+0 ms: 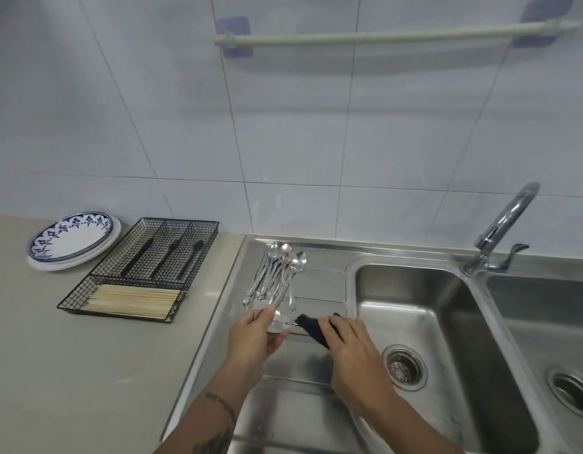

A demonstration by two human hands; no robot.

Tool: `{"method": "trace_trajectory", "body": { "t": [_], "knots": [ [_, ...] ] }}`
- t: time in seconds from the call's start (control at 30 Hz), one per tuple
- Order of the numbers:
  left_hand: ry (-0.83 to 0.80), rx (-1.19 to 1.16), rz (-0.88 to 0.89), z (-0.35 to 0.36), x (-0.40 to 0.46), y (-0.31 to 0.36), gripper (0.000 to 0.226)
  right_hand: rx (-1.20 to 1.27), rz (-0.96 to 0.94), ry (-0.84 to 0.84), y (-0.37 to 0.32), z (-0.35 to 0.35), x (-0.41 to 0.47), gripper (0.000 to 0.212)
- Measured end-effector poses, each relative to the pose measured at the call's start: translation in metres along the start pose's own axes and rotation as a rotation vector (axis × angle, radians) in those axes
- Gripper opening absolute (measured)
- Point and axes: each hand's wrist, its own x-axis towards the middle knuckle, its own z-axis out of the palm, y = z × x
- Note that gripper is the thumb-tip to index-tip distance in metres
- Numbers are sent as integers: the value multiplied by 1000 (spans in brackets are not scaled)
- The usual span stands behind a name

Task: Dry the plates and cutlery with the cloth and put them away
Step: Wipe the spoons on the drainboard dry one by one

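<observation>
Left hand [254, 335] fingers pinch spoon [278, 322] | right hand [352, 352] grips cloth [311, 326] | over drainboard [316, 283]

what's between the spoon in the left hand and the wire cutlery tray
Nothing visible. The left hand holds the spoon over the drainboard; only bare counter lies between it and the wire tray.

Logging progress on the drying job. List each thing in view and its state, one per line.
Left hand: grips a spoon.
Spoon: held over the drainboard, its handle inside the cloth.
Right hand: grips the dark cloth.
Dark cloth: wrapped around the spoon's handle.
Loose cutlery: piled on the drainboard.
Plates: stacked on the counter.
Wire organizer: holds black-handled utensils and chopsticks.
Faucet: no water running.
Towel rail: nothing hanging.
</observation>
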Motion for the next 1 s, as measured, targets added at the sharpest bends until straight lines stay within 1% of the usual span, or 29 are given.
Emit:
{"method": "trace_trajectory", "body": {
  "t": [0.1, 0.23, 0.4, 0.5, 0.57, 0.63, 0.7, 0.8, 0.93, 1.0],
  "knots": [
    [31, -65, -44, -1, -5, -1, 18, 37, -24, 4, -4, 1, 7, 72],
    [20, -123, -63, -2, -6, 0, 15, 96, -26, -11, -4, 5, 10, 74],
    [29, -172, -120, -2, 6, 2, 21, 101, -7, -21, -8, 4, 20, 79],
    [49, -195, -84, -1, 17, 5, 18, 67, -12, -24, -20, 3, 29, 79],
    [104, -181, -30, -4, 27, 8, 15, 42, -11, -27, -25, 4, 34, 78],
    [152, -175, -1, -12, 37, 15, 12, 32, 35, -26, -27, 5, 38, 78],
    [169, -186, 21, -26, 48, 23, 13, 25, 100, -23, -31, 9, 43, 75],
    [166, -140, 38, -53, 62, 42, 12, 21, 163, -2, -50, 12, 53, 70],
    [158, -70, -16, -85, 83, 60, 11, 38, 161, 75, -89, 18, 73, 68],
    [107, 9, -58, -97, 91, 67, 8, 38, 166, 92, -107, 22, 82, 69]
  ]
}}
